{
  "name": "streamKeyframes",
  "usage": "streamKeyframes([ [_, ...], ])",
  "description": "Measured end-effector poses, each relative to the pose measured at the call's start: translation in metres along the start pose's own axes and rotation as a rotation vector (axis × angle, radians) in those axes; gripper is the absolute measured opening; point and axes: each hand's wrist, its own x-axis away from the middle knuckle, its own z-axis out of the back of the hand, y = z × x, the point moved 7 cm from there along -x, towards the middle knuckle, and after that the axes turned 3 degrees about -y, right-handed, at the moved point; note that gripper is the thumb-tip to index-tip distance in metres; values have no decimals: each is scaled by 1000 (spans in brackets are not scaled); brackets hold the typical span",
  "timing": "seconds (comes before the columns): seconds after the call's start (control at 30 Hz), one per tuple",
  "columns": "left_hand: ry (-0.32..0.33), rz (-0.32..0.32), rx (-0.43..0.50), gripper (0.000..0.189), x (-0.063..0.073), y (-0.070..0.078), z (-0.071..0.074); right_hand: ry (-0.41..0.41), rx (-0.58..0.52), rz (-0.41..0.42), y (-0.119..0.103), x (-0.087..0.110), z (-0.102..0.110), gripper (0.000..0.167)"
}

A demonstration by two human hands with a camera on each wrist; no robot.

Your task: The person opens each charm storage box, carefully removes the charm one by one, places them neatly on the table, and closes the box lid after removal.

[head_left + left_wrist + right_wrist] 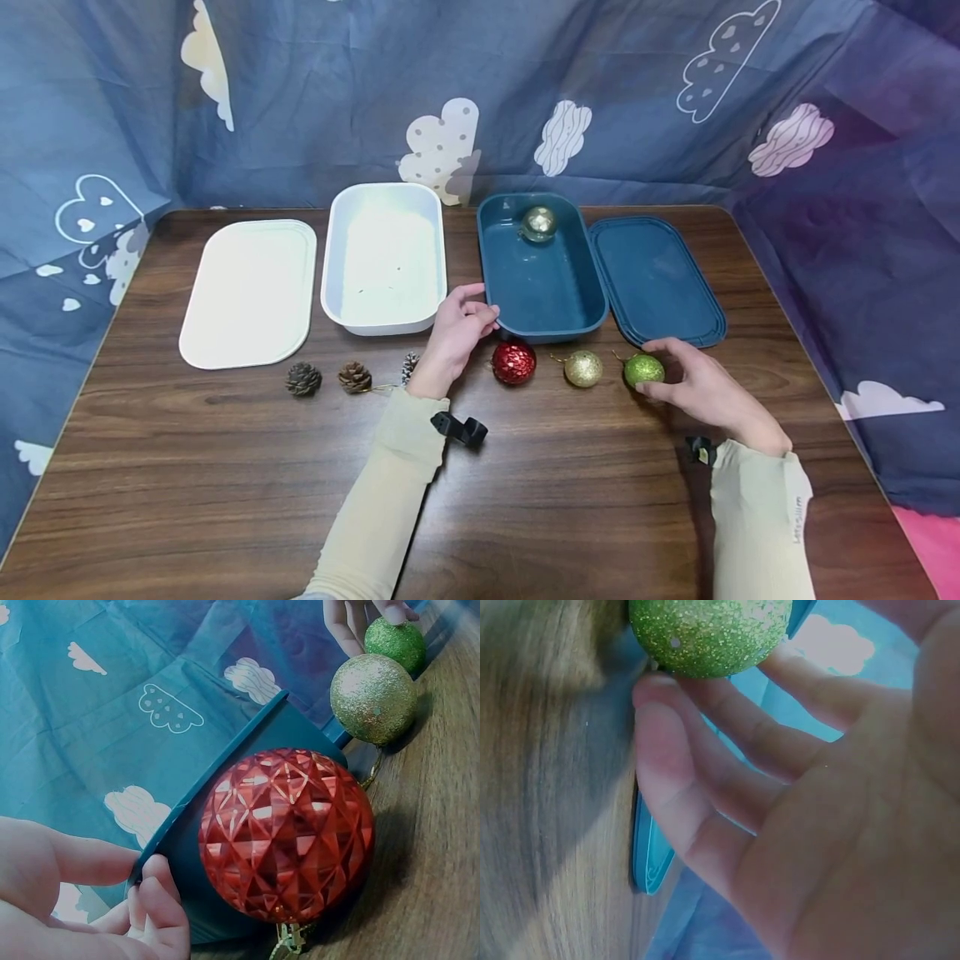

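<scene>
My left hand [452, 337] pinches the rim of the blue container [536, 287] at its near left corner; thumb and fingertips meet on that rim in the left wrist view. Inside the container, toward the back, lies a shiny pale gold ball ornament [538, 224]. A faceted red ball ornament [286, 836] sits just in front of it. On the right, my right hand [705, 390] holds a glittery green ball ornament [642, 369] between thumb and fingers, low over the table. Between the red and green ones is a gold glitter ball ornament [584, 368].
A white container [384, 258] stands left of the blue one, with a white lid [251, 292] beside it. The blue lid [660, 279] lies at right. Pine cones [303, 379] line the front left, one partly hidden by my left wrist. Patterned blue cloth [315, 100] hangs behind the table.
</scene>
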Motion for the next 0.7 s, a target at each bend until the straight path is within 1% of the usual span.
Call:
streamKeyframes([
  [0.13,0,2,5,50,1,1,0,-9,13,-15,1,-2,1,63],
  [0.33,-5,-1,-3,49,0,2,0,-20,32,-25,2,-3,3,61],
  [0.53,-9,-1,1,50,1,2,-1,-24,26,-32,3,-3,4,61],
  [0.7,-8,4,2,50,1,2,0,-7,3,-44,4,-1,8,62],
])
